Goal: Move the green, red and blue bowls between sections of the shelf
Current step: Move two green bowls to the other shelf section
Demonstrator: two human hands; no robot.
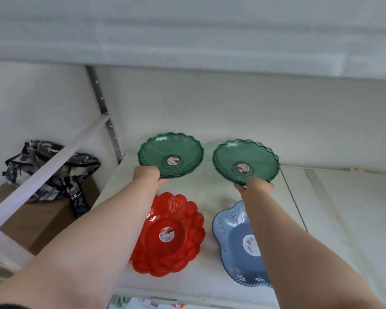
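Two green scalloped bowls are tilted up at the back of the white shelf [210, 197]. My left hand [147, 175] grips the near rim of the left green bowl [165, 150], which looks like a small stack. My right hand [255, 186] grips the near rim of the right green bowl [239, 157], also stacked. In front, a red flower-shaped bowl [178, 237] lies flat under my left forearm. A blue bowl [234, 241] with white flower cut-outs lies to its right, partly hidden by my right forearm.
A grey upright post [103, 108] and a white sloping brace [47, 172] bound the shelf's left side. Beyond them a camouflage bag [45, 166] rests on a cardboard box [42, 221]. Another shelf board [187, 36] hangs overhead. A further shelf section [343, 208] lies to the right.
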